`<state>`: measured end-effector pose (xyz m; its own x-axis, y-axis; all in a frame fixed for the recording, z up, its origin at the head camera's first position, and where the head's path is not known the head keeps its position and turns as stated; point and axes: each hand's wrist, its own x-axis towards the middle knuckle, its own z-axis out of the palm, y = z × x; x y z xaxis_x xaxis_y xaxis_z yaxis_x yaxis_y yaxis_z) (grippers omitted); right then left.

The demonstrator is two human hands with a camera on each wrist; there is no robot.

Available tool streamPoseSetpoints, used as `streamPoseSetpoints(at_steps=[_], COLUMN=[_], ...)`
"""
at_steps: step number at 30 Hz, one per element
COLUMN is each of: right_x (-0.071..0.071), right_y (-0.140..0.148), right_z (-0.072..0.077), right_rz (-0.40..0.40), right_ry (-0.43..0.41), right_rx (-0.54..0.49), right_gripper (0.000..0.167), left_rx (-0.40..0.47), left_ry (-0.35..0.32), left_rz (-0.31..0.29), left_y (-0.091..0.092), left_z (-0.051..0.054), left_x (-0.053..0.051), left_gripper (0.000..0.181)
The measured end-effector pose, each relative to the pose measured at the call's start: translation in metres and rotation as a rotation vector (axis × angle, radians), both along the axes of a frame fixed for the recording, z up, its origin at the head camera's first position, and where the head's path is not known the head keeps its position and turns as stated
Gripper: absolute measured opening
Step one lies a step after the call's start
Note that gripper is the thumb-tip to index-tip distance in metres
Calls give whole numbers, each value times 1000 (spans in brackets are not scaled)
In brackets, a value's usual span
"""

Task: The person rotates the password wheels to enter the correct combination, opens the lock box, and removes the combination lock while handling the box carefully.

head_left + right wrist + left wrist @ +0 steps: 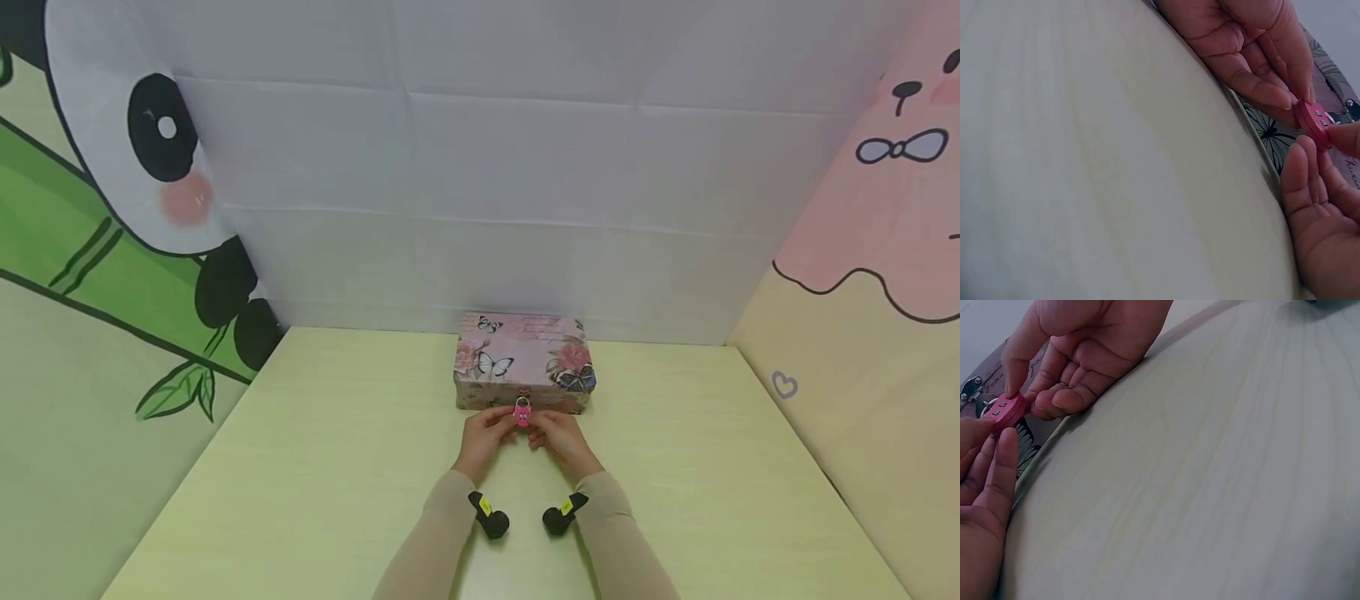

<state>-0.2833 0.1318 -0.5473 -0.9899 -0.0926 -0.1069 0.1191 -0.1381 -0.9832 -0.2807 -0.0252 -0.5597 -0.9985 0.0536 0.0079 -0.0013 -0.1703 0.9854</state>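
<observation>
A small pink combination padlock (pixel 522 415) with a cartoon face hangs at the metal clasp (pixel 971 389) on the front of a floral, butterfly-printed box (pixel 525 342). Small number dials show on the edge of the padlock (pixel 1316 122) in both wrist views. My left hand (pixel 482 435) pinches one side of it between thumb and fingers. From the other side, my right hand (pixel 564 439) pinches it too, its remaining fingers loosely bent. The shackle meets the clasp; whether it is locked cannot be seen.
The box stands shut near the back of a pale yellow table (pixel 337 467), before a white wall sheet (pixel 480 167). Panda and pink bear pictures cover the side walls. Black wrist cameras (pixel 491 517) sit on the inner side of both sleeves.
</observation>
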Motion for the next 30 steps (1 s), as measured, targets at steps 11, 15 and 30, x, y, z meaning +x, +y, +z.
streamPoseSetpoints(at_steps=[11,15,30], right_x=[-1,-3,-4], right_y=[-3,-4,-2], right_z=[0,-1,-1], right_rz=[-23,-27,-7], right_ry=[8,7,-11], right_rx=[24,53,23], right_gripper=[18,18,18], left_rx=[-6,-13,4], left_ry=[-1,2,0], left_rz=[-8,-9,16], left_y=[-1,-1,1], left_z=[-2,-2,-3], left_x=[-4,-5,-3], left_gripper=[25,25,26])
